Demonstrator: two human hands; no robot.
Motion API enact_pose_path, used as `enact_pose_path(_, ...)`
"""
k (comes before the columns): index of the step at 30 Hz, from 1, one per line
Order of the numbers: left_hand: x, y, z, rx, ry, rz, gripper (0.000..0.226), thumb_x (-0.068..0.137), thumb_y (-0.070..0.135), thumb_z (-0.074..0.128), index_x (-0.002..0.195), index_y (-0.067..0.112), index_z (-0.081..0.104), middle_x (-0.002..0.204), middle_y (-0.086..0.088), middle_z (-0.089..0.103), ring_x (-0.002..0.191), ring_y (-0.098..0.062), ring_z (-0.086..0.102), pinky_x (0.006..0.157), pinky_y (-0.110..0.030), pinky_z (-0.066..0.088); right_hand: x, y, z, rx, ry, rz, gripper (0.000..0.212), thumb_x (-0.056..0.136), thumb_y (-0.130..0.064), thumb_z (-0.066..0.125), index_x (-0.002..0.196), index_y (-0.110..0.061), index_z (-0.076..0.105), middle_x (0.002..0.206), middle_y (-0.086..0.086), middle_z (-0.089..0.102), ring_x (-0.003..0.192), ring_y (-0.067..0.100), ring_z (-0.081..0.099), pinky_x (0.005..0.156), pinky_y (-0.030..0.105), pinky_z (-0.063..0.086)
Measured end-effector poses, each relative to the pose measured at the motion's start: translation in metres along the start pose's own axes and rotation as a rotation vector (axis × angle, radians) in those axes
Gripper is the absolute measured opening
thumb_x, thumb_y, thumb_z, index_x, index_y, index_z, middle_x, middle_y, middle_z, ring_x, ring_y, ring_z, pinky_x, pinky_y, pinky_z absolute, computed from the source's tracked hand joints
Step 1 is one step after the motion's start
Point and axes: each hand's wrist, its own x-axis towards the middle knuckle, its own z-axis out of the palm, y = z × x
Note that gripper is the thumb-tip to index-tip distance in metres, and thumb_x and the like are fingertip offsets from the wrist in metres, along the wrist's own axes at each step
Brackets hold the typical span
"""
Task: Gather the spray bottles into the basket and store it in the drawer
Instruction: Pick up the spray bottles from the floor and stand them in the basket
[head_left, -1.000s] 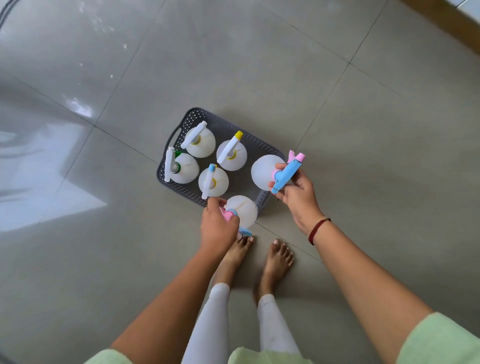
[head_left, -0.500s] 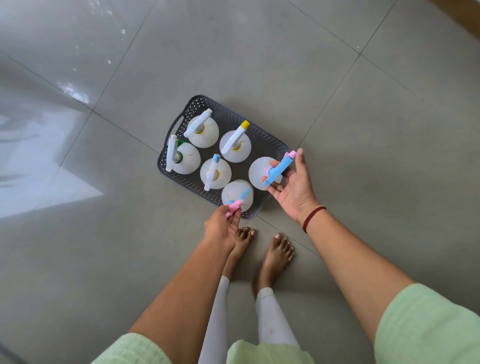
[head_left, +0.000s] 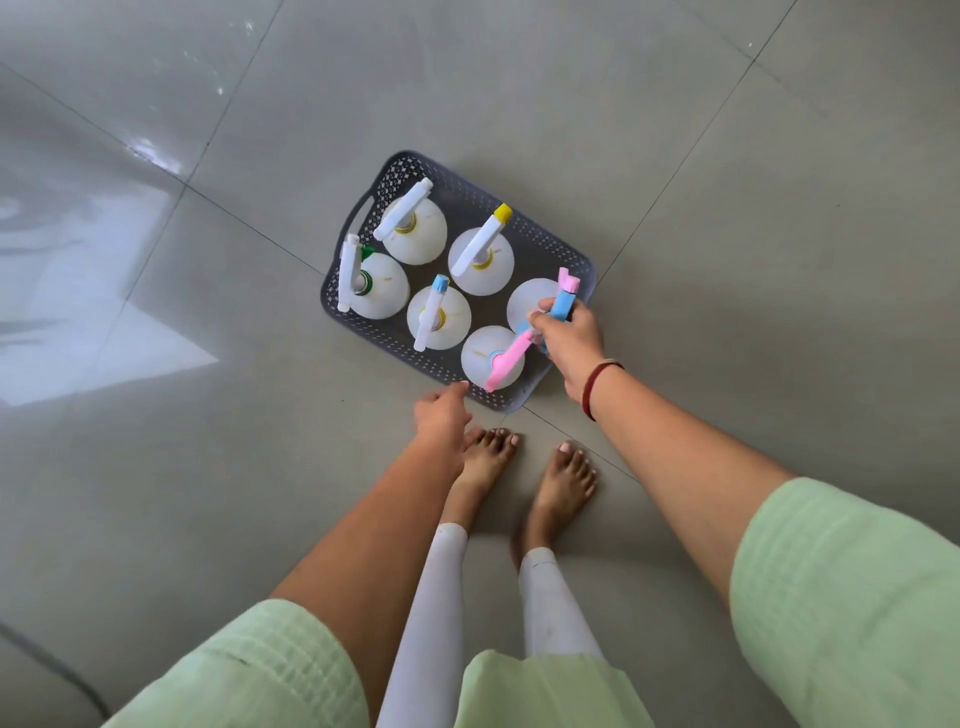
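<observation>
A dark grey perforated basket (head_left: 457, 187) sits on the tiled floor with several white spray bottles upright inside it. My right hand (head_left: 569, 340) grips the blue-and-pink trigger head of the bottle (head_left: 530, 304) at the basket's near right corner. Beside it stands a bottle with a pink trigger (head_left: 485, 358), with nothing touching it. My left hand (head_left: 441, 413) hovers just off the basket's near rim, fingers loosely apart and holding nothing. Other bottles carry a yellow nozzle (head_left: 480, 254), a blue nozzle (head_left: 439, 319) and a green collar (head_left: 376, 286).
My bare feet (head_left: 530, 467) stand on the grey floor tiles right behind the basket. A handle loop (head_left: 356, 213) sticks out at the basket's far left end. Bright window glare lies on the floor at the left.
My left hand let go of the pink-trigger bottle and pulled back off the basket. My right hand closed over the blue-and-pink trigger head, which it held with an open palm before.
</observation>
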Motion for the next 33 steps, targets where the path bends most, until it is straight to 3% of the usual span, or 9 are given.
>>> enact_pose_path(3,0.000,-0.002,-0.008,0.575,0.152,0.419,0.033,0.087,0.033,0.062,0.110,0.011,0.055,0.114,-0.011,0.060,0.100,-0.026,0.058,0.092,-0.037,0.049,0.003,-0.002,0.001,-0.092,0.090,-0.026,0.024,0.085,-0.023,0.061,0.105,-0.013,0.066,0.120,0.009,0.046,0.084,0.021,0.057,0.088,0.034,0.053)
enact_pose_path(6,-0.004,-0.001,-0.004,0.892,0.173,0.817,0.052,0.079,0.047,0.066,0.118,0.016,0.051,0.118,-0.005,0.057,0.110,-0.025,0.054,0.088,-0.037,0.046,0.003,-0.007,0.005,-0.140,0.078,-0.067,0.031,0.085,-0.027,0.059,0.111,-0.012,0.065,0.123,0.015,0.056,0.084,0.019,0.055,0.073,0.025,0.049)
enact_pose_path(9,-0.002,0.007,0.014,1.112,0.150,0.936,0.061,0.074,0.051,0.068,0.120,0.019,0.043,0.117,-0.005,0.056,0.107,-0.027,0.055,0.076,-0.037,0.046,0.006,-0.009,0.007,-0.142,0.034,-0.070,0.029,0.087,-0.026,0.060,0.113,-0.014,0.063,0.116,0.010,0.061,0.085,0.016,0.060,0.067,0.022,0.050)
enact_pose_path(11,0.003,0.014,0.024,1.314,0.166,0.953,0.063,0.075,0.049,0.068,0.121,0.017,0.039,0.113,-0.008,0.058,0.102,-0.031,0.058,0.072,-0.037,0.044,0.006,-0.009,0.008,-0.103,0.017,-0.057,0.027,0.087,-0.022,0.063,0.113,-0.013,0.062,0.103,0.004,0.063,0.086,0.016,0.062,0.076,0.028,0.057)
enact_pose_path(14,0.012,0.023,0.029,1.573,0.191,1.020,0.049,0.083,0.042,0.061,0.117,0.014,0.040,0.099,-0.009,0.066,0.087,-0.031,0.064,0.065,-0.033,0.037,0.007,-0.010,0.009,-0.092,0.017,-0.031,0.032,0.086,-0.017,0.066,0.118,-0.013,0.061,0.099,-0.001,0.060,0.089,0.016,0.061,0.074,0.025,0.054)
enact_pose_path(17,0.019,0.027,0.029,1.620,0.183,1.091,0.029,0.091,0.032,0.051,0.111,0.012,0.045,0.091,-0.009,0.068,0.075,-0.030,0.062,0.060,-0.030,0.038,0.007,-0.013,0.011,-0.034,0.032,0.017,0.034,0.085,-0.020,0.067,0.118,-0.015,0.060,0.101,0.000,0.060,0.087,0.017,0.059,0.061,0.022,0.048)
enact_pose_path(23,0.022,0.017,0.020,1.647,0.144,1.100,0.026,0.093,0.032,0.048,0.107,0.010,0.048,0.094,-0.011,0.066,0.080,-0.033,0.063,0.061,-0.031,0.037,0.001,-0.018,0.011,0.221,0.067,0.162,0.033,0.089,-0.041,0.057,0.107,-0.014,0.059,0.093,-0.002,0.059,0.077,0.011,0.055,0.068,0.026,0.042)
enact_pose_path(29,0.019,0.016,0.011,1.575,0.119,1.068,0.041,0.083,0.048,0.059,0.104,0.015,0.045,0.094,-0.006,0.065,0.083,-0.031,0.064,0.060,-0.031,0.041,-0.004,-0.011,0.007,0.138,0.058,0.109,0.052,0.085,-0.042,0.063,0.127,-0.013,0.054,0.122,0.003,0.062,0.098,0.016,0.056,0.080,0.030,0.045)
enact_pose_path(33,0.011,0.021,0.003,1.516,0.199,1.105,0.052,0.080,0.057,0.059,0.106,0.016,0.043,0.076,0.001,0.051,0.067,-0.027,0.054,0.051,-0.028,0.030,-0.008,-0.015,0.001,-0.107,0.169,0.021,0.064,0.073,-0.061,0.065,0.117,-0.015,0.055,0.111,0.003,0.065,0.088,0.018,0.059,0.075,0.030,0.048)
